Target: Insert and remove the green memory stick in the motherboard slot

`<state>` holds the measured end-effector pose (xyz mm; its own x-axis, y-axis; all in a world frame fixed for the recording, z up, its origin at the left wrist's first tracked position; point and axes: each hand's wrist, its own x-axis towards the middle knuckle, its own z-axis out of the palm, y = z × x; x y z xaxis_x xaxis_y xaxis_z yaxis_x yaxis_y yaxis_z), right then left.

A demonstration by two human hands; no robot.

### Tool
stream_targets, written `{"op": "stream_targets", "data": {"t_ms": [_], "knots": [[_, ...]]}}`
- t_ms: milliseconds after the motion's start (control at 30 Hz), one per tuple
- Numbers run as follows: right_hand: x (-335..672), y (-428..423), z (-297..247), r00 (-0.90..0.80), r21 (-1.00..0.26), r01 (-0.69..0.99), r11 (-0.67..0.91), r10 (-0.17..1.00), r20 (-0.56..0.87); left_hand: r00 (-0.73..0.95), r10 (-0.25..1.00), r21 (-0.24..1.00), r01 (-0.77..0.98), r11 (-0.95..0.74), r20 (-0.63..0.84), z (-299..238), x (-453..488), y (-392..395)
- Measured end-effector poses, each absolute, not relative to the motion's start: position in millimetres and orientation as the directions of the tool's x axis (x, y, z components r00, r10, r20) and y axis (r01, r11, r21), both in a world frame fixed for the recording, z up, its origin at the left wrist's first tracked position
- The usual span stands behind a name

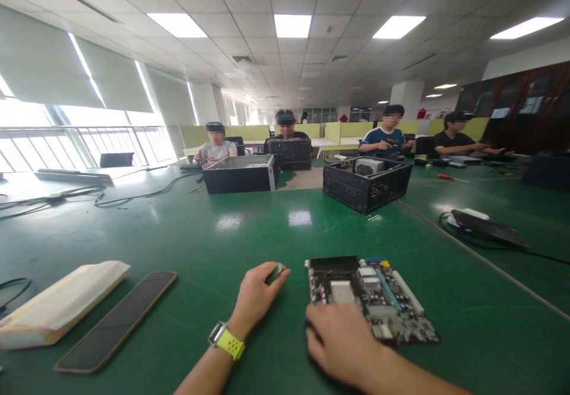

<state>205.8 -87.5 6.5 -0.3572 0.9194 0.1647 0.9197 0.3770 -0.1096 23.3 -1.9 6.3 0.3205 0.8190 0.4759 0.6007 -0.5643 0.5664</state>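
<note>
A computer motherboard [378,297] lies flat on the green table [200,234] just ahead of me. My right hand [341,341] rests on the board's near left corner, its fingers curled down over the edge. My left hand [258,294], with a yellow-strapped watch [227,340] on its wrist, lies on the table to the left of the board. Its fingers are pinched round a small greenish part [275,273] that I cannot make out clearly.
A dark flat slab [118,321] and a beige padded envelope [57,303] lie at the left. Two open computer cases [240,174] [367,184] stand further back. A black device with cable [487,228] lies at the right. Several people sit at the far end.
</note>
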Motion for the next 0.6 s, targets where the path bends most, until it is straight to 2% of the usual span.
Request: {"op": "stream_targets", "data": {"t_ms": [100,167,233,333,433,600], "knots": [[274,-51,18,0.025,-0.057,0.998,-0.016,0.987,0.158,0.328,0.817,0.559,0.605,-0.567,0.474,7,24,-3],[322,-28,21,0.248,-0.067,0.968,-0.242,0.962,0.118,0.337,0.815,0.551,0.609,-0.571,0.471,7,24,-3],[363,-14,20,0.404,-0.124,0.910,-0.395,0.913,0.058,0.343,0.815,0.546,0.613,-0.571,0.467,6,24,-3],[400,-9,15,0.472,-0.177,0.870,-0.460,0.881,0.028,0.348,0.816,0.543,0.617,-0.570,0.462,5,23,-2],[409,-10,10,0.481,-0.225,0.858,-0.461,0.876,0.038,0.351,0.817,0.538,0.623,-0.569,0.458,5,23,-3],[404,-9,8,0.465,-0.225,0.869,-0.440,0.882,0.072,0.353,0.817,0.537,0.622,-0.569,0.457,6,23,-4]]}}
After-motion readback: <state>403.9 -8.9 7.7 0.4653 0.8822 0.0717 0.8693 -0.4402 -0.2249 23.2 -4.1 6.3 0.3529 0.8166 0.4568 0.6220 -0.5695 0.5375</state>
